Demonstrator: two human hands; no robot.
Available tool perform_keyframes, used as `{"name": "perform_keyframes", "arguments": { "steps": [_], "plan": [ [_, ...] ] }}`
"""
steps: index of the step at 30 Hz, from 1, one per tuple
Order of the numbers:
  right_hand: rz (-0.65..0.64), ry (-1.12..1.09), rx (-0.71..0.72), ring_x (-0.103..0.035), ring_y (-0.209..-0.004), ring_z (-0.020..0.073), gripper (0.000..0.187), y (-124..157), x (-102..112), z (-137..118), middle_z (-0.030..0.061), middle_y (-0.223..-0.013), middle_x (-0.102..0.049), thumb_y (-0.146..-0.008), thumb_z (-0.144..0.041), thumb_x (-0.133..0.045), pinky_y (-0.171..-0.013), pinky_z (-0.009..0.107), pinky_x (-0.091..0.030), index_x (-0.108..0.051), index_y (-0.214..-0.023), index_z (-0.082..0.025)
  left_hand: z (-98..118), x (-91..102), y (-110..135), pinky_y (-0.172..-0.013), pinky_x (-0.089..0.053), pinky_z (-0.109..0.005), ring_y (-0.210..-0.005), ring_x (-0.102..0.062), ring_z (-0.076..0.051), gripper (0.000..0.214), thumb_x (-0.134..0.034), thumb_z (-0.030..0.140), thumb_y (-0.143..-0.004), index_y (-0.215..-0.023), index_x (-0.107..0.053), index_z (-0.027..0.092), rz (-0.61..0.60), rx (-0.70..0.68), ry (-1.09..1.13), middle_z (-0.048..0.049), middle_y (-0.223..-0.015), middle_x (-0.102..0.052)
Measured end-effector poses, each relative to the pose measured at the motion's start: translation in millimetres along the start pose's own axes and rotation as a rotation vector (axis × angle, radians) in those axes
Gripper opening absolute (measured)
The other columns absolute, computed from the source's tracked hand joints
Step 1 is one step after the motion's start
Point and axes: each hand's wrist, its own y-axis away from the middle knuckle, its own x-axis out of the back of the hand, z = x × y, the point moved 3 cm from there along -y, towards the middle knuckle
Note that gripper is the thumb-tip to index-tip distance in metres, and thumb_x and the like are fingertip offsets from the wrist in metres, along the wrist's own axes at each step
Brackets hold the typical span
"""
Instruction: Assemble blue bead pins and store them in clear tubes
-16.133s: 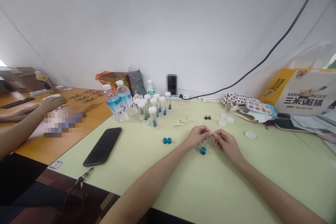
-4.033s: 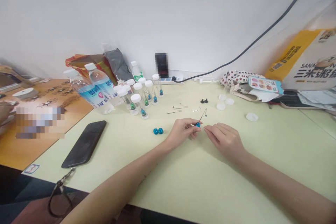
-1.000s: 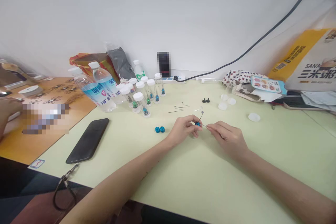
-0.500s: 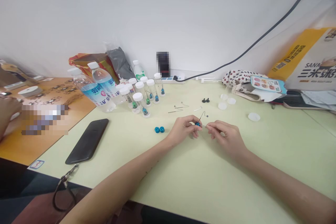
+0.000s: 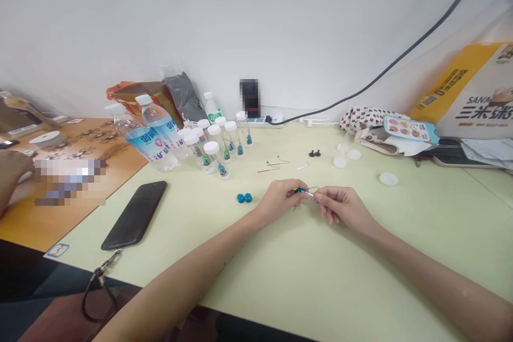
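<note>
Pinched in the fingers of my left hand is a small shiny blue part. A thin bent metal wire runs from that part toward my right hand, whose thumb and fingertips close on a thin silver rod beside it. The rod's far end meets the blue part; my fingers hide the details. Left of my left hand, two round blue pieces sit side by side. Beyond my hands lie bent wires, a small L-shaped metal piece and two small black parts.
Several white-capped clear tubes with blue or green parts stand at the back left, beside water bottles. A black phone lies at the left edge. White round caps are on the right. Another person's hand is far left.
The bent wire stood upright from the blue part and now points right, toward my right hand. My right hand has turned slightly, its fingertips staying near the blue part.
</note>
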Motion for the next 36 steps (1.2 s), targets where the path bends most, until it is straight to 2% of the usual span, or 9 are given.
{"name": "perform_keyframes", "arguments": {
  "steps": [4,7,11,15,21,27,30,33,36],
  "plan": [
    [0.011,0.036,0.055,-0.053,-0.049,0.0098,0.032,1.1,-0.6,-2.1,-0.0001,-0.063,-0.059,-0.085,-0.046,-0.05,-0.045,0.021,-0.04,-0.061,-0.09,-0.017,3.4,0.4,0.3,-0.056,-0.047,-0.02,-0.053,-0.059,-0.01,0.021,-0.053,0.035,-0.081,-0.082,-0.06,0.016,0.003,0.022,0.02,0.0003,-0.064,-0.057],
    [0.123,0.219,0.191,-0.061,-0.066,0.0147,0.032,4.2,0.3,-3.6,0.0025,-0.077,-0.064,-0.084,-0.043,-0.053,-0.06,0.027,-0.048,-0.057,-0.106,-0.019,-0.1,4.2,-1.4,-0.056,-0.049,-0.021,-0.056,-0.062,-0.013,0.024,-0.053,0.039,-0.081,-0.084,-0.059,0.016,0.042,0.08,0.125,0.0,-0.06,-0.057],
    [0.281,0.639,0.471,-0.063,-0.073,0.0169,0.022,8.5,1.7,-4.0,0.0056,-0.085,-0.067,-0.088,-0.03,-0.05,-0.066,0.029,-0.048,-0.059,-0.104,-0.02,-5.6,8.4,-3.9,-0.058,-0.051,-0.023,-0.058,-0.064,-0.014,0.026,-0.057,0.041,-0.078,-0.085,-0.058,0.015,0.086,0.116,0.229,-0.0014,-0.064,-0.06],
    [0.311,0.805,0.617,-0.062,-0.064,0.0145,0.021,9.7,3.2,-1.4,0.0046,-0.077,-0.067,-0.092,-0.024,-0.041,-0.059,0.026,-0.046,-0.061,-0.096,-0.019,-7.2,6.0,-3.7,-0.057,-0.051,-0.024,-0.058,-0.064,-0.014,0.029,-0.056,0.043,-0.078,-0.085,-0.058,0.014,0.059,0.12,0.238,-0.0022,-0.063,-0.059],
    [0.291,0.782,0.494,-0.058,-0.054,0.0128,0.025,10.3,3.0,-4.2,0.002,-0.067,-0.064,-0.093,-0.029,-0.037,-0.055,0.025,-0.044,-0.059,-0.085,-0.02,-11.0,2.9,-3.4,-0.06,-0.052,-0.025,-0.06,-0.064,-0.014,0.023,-0.058,0.036,-0.078,-0.085,-0.059,0.015,0.037,0.106,0.177,-0.0015,-0.063,-0.059],
    [0.173,0.495,0.239,-0.054,-0.049,0.0116,0.03,9.3,1.8,-6.8,-0.0015,-0.059,-0.058,-0.093,-0.036,-0.035,-0.05,0.023,-0.043,-0.052,-0.072,-0.021,-11.4,2.7,-3.7,-0.06,-0.052,-0.024,-0.061,-0.064,-0.014,0.021,-0.058,0.035,-0.078,-0.084,-0.06,0.015,0.044,0.088,0.135,-0.0023,-0.068,-0.061],
    [0.136,0.406,0.182,-0.054,-0.049,0.0115,0.032,8.0,1.8,-4.6,-0.0021,-0.059,-0.056,-0.093,-0.038,-0.035,-0.05,0.023,-0.044,-0.05,-0.07,-0.021,-7.7,2.8,-2.9,-0.062,-0.052,-0.025,-0.061,-0.064,-0.014,0.022,-0.056,0.036,-0.079,-0.084,-0.061,0.015,0.036,0.074,0.123,-0.0014,-0.064,-0.06],
    [0.182,0.442,0.206,-0.054,-0.05,0.0119,0.027,6.7,3.3,-3.3,-0.0012,-0.063,-0.058,-0.092,-0.039,-0.038,-0.051,0.024,-0.045,-0.057,-0.084,-0.021,-6.5,2.5,-2.8,-0.062,-0.052,-0.025,-0.062,-0.064,-0.014,0.024,-0.055,0.037,-0.08,-0.084,-0.06,0.015,0.028,0.075,0.175,-0.0018,-0.067,-0.06],
    [0.318,0.601,0.377,-0.058,-0.061,0.0128,0.027,6.9,6.5,-5.8,0.004,-0.087,-0.061,-0.089,-0.034,-0.046,-0.059,0.026,-0.047,-0.054,-0.112,-0.023,-8.0,2.6,-3.5,-0.06,-0.052,-0.025,-0.062,-0.064,-0.014,0.027,-0.056,0.04,-0.079,-0.085,-0.059,0.014,0.032,0.11,0.255,-0.0028,-0.07,-0.059]
  ]
}}
